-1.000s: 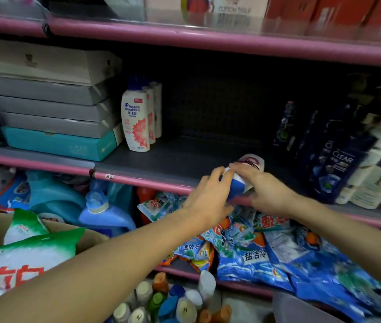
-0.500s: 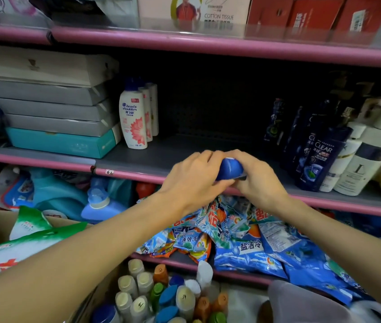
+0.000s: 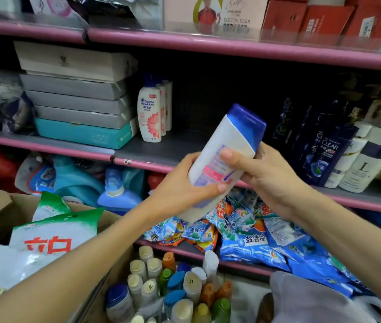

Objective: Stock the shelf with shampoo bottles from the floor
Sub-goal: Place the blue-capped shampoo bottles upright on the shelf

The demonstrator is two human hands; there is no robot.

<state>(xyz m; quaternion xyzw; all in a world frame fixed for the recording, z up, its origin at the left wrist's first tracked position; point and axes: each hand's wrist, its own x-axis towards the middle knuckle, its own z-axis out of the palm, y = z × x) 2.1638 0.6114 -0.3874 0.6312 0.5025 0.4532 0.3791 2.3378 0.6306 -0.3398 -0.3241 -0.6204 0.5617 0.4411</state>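
We see a pink-edged grey metal shelf [image 3: 168, 152] bearing a row of white flower-printed shampoo bottles [image 3: 150, 113] at its left and dark blue bottles [image 3: 324, 155] at its right. Before its bare middle, a white plastic shampoo bottle with a blue cap [image 3: 225, 155] tilts cap-up. Our left hand [image 3: 180, 192] wraps its base; our right hand [image 3: 264, 173] clasps its middle, thumb across the label.

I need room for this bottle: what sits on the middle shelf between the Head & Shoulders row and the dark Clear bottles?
Nothing: the head view shows bare grey shelf between the Head & Shoulders row and Clear bottles.
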